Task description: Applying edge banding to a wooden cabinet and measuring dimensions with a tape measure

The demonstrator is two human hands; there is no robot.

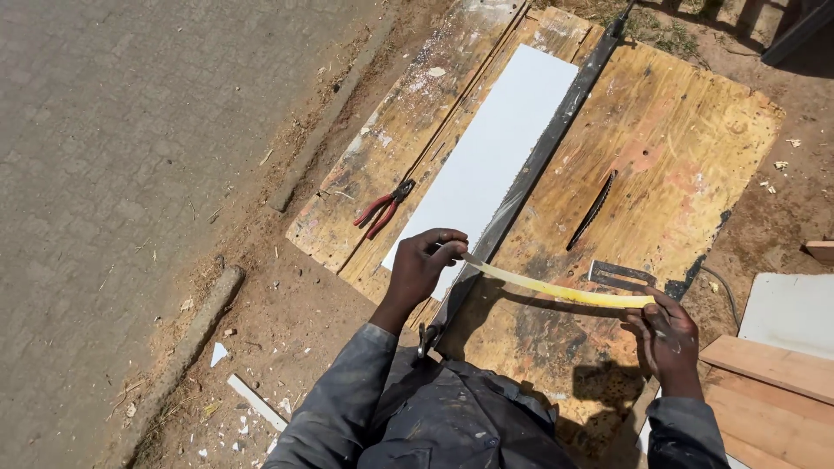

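Nearest the camera, the person's grey, paint-flecked sleeves reach out over a worn plywood table [678, 148] set on bare dirt. The right hand [667, 339] grips one end of a yellow tape measure blade [556, 289], fingers closed over it near the table's near right edge, with a small dark metal square [621, 274] lying just beyond the fingertips. The left hand [421, 265] pinches the other end of the blade between thumb and fingers, so the yellow strip stretches across the table from hand to hand, raised slightly above the wood and casting a shadow on it. The left hand sits at the near end of a long white board [491, 152], which lies flat along the table beside a dark metal fence rail [539, 161] running lengthwise. A little farther out, red-handled pliers [382, 208] lie on the table's left part, just beside the white board. To the right of the rail, a circular saw blade [593, 208] stands up through a slot in the plywood. At the right, pale wooden planks [764, 365] lie on the ground, and to the left a grey paved path [113, 174] runs alongside the dirt.
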